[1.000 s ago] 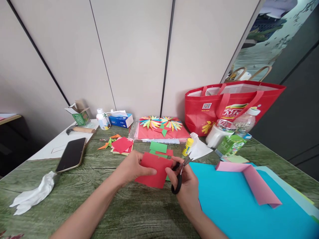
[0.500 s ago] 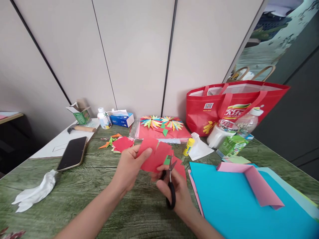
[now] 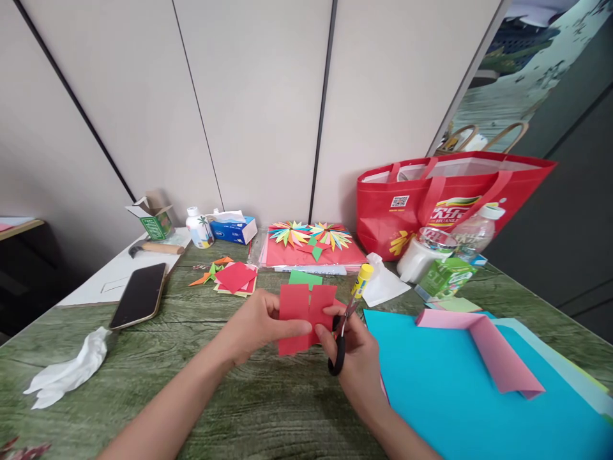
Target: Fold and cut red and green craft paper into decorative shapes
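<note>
My left hand (image 3: 251, 329) pinches a piece of red paper (image 3: 294, 310) between thumb and fingers above the table. A slit runs down from the paper's upper edge near its middle. My right hand (image 3: 359, 351) has black-handled scissors (image 3: 340, 348) in it, blades pointing up and to the right. Its thumb and forefinger also grip the right part of the red paper. Just behind the red paper, a green piece of paper (image 3: 305, 278) shows. A yellow glue stick (image 3: 363, 281) stands beyond the scissor tips.
Blue paper sheets (image 3: 431, 383) with a folded pink strip (image 3: 498, 364) lie at right. Behind are a red bag (image 3: 383, 223) and a white jar (image 3: 419, 262). Cut paper squares (image 3: 236, 276), a tissue box (image 3: 234, 230), a phone (image 3: 138, 296) and a crumpled tissue (image 3: 71, 370) are at left.
The red paper has turned more upright and square to me, and my right hand now grips its right part too. The scissors have shifted slightly right. More of the glue stick's surroundings are covered by blades.
</note>
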Tool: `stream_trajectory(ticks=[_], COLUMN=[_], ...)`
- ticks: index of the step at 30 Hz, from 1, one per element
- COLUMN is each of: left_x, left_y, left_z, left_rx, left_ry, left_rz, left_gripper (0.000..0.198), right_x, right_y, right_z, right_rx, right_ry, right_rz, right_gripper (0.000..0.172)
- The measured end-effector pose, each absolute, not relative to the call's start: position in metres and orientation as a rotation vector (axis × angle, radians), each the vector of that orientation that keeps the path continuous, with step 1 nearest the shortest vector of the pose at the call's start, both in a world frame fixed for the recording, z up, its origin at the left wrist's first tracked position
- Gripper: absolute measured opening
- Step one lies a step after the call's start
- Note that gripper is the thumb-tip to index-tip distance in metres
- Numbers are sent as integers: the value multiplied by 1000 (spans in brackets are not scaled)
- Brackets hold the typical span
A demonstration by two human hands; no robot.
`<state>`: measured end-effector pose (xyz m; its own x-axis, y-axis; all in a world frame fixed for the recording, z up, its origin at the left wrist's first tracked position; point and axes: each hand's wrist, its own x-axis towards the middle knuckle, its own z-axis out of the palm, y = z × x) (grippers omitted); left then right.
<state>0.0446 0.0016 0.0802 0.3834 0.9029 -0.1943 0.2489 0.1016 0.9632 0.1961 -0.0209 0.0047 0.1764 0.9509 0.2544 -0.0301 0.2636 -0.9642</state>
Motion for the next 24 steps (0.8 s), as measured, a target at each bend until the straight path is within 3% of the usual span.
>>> stream_trajectory(ticks=[5, 10, 14, 24], left_x=[49, 45, 47, 45], left_y=[0, 4, 2, 5], left_z=[81, 88, 87, 78], left_rx=[1309, 1161, 1154, 1237], left_ry=[1165, 1134, 1161, 1140], left_rz=[835, 1321, 1278, 1051], left_gripper=[28, 31, 33, 21], right_x=[196, 193, 190, 192], right_y=[-21, -24, -31, -31], right_z=[4, 2, 7, 14], right_rx=[-1011, -825, -725, -720], right_ry=[-1200, -1380, -1453, -1479], right_rz=[938, 1383, 1601, 1683], right_gripper=[26, 32, 34, 36])
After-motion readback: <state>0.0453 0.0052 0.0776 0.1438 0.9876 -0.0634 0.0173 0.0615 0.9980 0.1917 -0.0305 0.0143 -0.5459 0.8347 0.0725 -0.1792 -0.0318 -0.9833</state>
